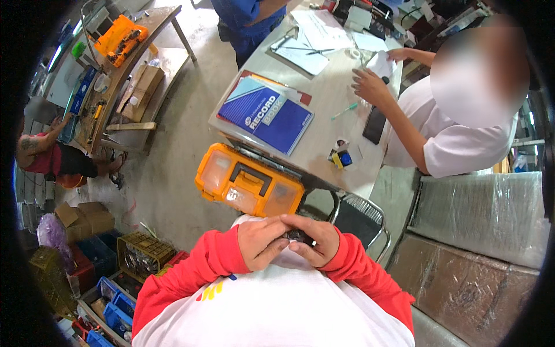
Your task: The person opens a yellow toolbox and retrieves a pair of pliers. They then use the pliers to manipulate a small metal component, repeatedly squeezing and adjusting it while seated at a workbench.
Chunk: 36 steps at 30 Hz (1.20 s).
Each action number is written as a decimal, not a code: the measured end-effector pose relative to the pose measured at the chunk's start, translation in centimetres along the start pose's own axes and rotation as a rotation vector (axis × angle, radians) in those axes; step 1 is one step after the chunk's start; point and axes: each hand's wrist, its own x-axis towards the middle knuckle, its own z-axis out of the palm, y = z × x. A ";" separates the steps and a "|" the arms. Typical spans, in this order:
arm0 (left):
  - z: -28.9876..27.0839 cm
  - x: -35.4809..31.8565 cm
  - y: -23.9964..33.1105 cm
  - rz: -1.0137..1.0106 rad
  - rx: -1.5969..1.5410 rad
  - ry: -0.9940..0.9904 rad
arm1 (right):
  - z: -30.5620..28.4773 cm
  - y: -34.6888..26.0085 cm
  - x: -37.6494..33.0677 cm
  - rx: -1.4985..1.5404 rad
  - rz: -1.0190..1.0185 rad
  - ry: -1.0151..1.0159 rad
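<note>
Because fingers cover much of it, the small, dark, glossy object (299, 236) shows only partly, its exposed stretch running roughly crosswise between the left hand (262, 243) and right hand (319, 242), both curled around it, nearer the right palm. Ahead of the left hand stands an orange plastic toolbox with translucent panels (248, 184).

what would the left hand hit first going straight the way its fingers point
Probably the small dark object by the left hand, with the right hand just beyond; their close fingers make depth hard to judge.
</note>
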 end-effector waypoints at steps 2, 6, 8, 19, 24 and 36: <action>-0.4 0.5 0.3 -0.015 -0.049 0.014 | 0.2 -0.6 0.4 -0.003 0.002 0.036; -2.2 1.3 0.8 0.006 0.058 -0.026 | 0.9 -1.1 1.4 -0.006 0.030 0.121; -2.9 1.4 1.0 0.007 0.104 -0.057 | 1.2 -1.0 1.5 0.003 0.031 0.137; -1.8 1.1 2.2 -0.050 0.233 -0.119 | 0.9 -0.8 0.4 -0.058 -0.031 0.090; -1.1 0.9 2.1 0.006 0.180 -0.089 | 0.7 -1.5 -0.1 -0.030 0.034 0.085; 2.3 1.7 -0.8 -0.090 -0.198 0.046 | 2.8 4.0 -1.3 0.482 0.010 0.126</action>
